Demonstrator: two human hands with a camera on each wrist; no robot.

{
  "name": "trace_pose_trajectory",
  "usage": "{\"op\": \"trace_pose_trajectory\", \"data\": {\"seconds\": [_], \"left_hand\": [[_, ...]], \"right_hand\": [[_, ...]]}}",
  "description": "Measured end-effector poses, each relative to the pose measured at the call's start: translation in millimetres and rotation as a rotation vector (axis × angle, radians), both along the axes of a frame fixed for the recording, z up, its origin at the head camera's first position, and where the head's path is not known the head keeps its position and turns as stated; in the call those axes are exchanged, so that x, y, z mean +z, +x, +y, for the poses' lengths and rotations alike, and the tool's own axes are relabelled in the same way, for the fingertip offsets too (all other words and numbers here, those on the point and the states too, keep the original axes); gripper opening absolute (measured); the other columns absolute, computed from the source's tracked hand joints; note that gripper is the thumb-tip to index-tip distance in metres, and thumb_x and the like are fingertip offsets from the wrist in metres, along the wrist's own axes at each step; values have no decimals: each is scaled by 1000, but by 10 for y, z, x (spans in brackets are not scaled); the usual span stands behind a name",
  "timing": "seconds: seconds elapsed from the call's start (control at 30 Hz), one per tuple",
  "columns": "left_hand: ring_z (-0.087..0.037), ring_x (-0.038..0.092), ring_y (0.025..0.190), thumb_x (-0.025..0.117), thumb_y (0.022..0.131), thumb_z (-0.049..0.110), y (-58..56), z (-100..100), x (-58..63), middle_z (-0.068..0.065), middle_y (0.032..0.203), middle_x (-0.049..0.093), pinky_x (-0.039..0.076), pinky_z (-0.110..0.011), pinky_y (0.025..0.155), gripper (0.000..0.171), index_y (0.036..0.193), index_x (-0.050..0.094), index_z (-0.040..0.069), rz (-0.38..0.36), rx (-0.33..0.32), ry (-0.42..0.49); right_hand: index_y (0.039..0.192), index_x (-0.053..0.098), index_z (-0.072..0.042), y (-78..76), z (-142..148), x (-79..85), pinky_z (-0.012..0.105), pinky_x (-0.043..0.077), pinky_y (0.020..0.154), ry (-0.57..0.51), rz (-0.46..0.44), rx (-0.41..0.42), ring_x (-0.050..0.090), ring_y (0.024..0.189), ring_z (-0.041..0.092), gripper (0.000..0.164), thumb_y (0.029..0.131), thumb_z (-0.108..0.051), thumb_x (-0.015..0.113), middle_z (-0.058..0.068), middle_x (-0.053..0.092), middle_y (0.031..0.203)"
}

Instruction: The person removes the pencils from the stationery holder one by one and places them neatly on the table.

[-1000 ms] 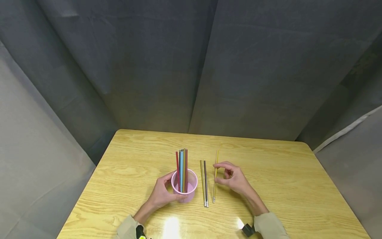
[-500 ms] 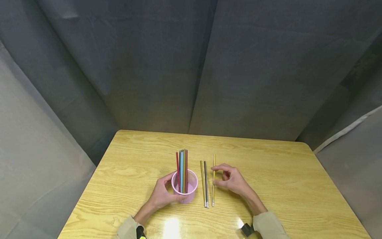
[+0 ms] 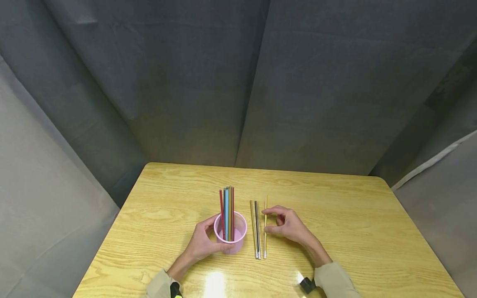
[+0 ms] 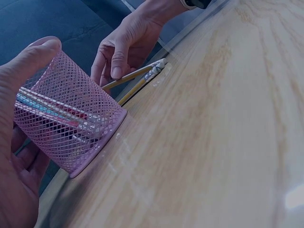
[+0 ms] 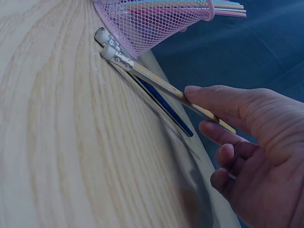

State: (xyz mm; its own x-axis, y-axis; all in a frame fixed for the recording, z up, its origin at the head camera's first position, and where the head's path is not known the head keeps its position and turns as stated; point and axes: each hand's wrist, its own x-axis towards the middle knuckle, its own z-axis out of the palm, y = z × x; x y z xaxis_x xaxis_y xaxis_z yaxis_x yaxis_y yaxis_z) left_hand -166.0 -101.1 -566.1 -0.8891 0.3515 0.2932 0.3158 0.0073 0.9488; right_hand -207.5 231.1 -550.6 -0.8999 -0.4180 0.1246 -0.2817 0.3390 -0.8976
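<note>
My left hand (image 3: 203,240) holds a pink mesh pencil cup (image 3: 240,238), with the thumb across its near side and the fingers behind it. Several pencils (image 3: 227,207), among them red, light blue and gold ones, stand upright in the cup. My right hand (image 3: 292,225) pinches a yellow pencil (image 5: 164,86) between thumb and fingers. Its eraser end points toward me, low over the tabletop or touching it; I cannot tell which. Between cup and right hand, a gold pencil (image 3: 253,225) and a dark blue pencil (image 5: 161,100) lie side by side on the table.
The wooden table (image 3: 354,231) runs back to a grey curtain (image 3: 186,103), with pale cloth panels at both sides. Light glares off the tabletop near its front. A dark device (image 3: 308,285) sits at the right wrist.
The right hand has shifted the yellow pencil a little left and toward me, nearer the two pencils on the table. The left hand and the cup have stayed in place.
</note>
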Motion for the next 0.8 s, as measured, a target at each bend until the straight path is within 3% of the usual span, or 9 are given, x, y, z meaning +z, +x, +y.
{"op": "trace_pose_trajectory", "data": {"seconds": [0.23,0.47,0.8], "left_hand": [[-24,64,126,96,68,8,-2,2,-16,-13,138,68,47,-31,113,86,146,58,4,18,-3,14],[-24,64,126,96,68,7,-6,0,-31,-13,138,68,48,-32,112,87,146,58,4,21,-6,5],[-24,64,125,96,69,10,3,0,10,-12,137,68,48,-32,112,86,146,58,4,3,3,-2]], "right_hand": [[124,73,-2,-15,2,-36,17,34,51,26,4,-3,39,59,4,50,78,-9,92,18,52,76],[125,73,-2,-20,-12,-79,17,36,52,51,15,-3,43,62,5,52,78,-13,92,21,60,84],[123,74,-3,-22,-37,-66,18,37,55,111,58,7,44,64,6,48,81,-17,92,15,61,83]]}}
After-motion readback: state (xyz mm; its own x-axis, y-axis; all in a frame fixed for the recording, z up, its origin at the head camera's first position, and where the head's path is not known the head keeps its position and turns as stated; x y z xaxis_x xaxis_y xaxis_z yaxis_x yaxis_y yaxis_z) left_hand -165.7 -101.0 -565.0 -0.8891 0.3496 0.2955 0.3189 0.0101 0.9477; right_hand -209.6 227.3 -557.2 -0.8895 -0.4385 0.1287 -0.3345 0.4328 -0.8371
